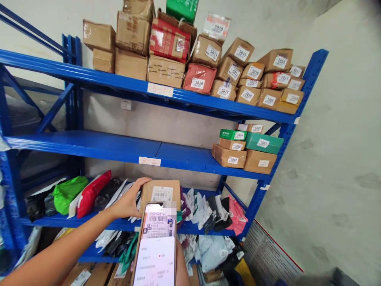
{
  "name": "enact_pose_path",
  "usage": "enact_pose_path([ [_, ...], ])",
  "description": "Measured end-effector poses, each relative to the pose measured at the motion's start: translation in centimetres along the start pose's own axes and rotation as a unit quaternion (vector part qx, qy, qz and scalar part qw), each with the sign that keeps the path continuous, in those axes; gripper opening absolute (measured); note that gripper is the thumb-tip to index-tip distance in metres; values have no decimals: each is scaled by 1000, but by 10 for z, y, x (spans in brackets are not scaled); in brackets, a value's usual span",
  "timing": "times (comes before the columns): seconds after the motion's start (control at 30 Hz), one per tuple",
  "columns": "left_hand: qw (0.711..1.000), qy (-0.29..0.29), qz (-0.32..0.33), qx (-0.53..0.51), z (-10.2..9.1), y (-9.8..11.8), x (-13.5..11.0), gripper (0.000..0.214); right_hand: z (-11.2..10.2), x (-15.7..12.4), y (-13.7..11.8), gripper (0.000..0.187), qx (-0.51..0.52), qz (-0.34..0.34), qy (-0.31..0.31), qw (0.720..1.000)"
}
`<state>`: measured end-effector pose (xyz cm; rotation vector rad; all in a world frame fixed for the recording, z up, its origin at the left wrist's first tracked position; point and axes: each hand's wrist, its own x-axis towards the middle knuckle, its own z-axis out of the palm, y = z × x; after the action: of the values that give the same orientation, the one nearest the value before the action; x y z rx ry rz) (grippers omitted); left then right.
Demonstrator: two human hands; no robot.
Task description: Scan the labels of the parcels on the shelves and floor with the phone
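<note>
My left hand (pixel 130 200) grips the left edge of a brown cardboard parcel (pixel 160 192) with a white barcode label, held up before the lower shelf. Below it a smartphone (pixel 156 248) stands upright, its screen showing the parcel's barcode label. My right hand (pixel 182 267) is almost entirely hidden behind the phone; only a strip of it shows at the phone's right edge, and it appears to hold the phone.
A blue steel rack (pixel 125 149) fills the view. Its top shelf carries numbered cardboard boxes (pixel 226 73), the middle shelf a small stack (pixel 245 149) at the right. Soft mailer bags (pixel 80 194) crowd the lower shelves. A grey wall stands at right.
</note>
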<state>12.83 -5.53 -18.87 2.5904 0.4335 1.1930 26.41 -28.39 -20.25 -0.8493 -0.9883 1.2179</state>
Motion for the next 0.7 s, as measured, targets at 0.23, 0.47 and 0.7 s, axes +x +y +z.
enact_pose_path([
  [0.23,999,42,-15,-8,-5,11,-8,94,-6,-26,4,124,51,-4,-22,998],
  [0.47,994,94,-61,-12,-14,33,-25,95,-12,-50,-22,121,103,57,-1,993],
  [0.7,990,91,-103,-21,-25,70,-46,95,-48,-47,7,103,75,-31,33,996],
])
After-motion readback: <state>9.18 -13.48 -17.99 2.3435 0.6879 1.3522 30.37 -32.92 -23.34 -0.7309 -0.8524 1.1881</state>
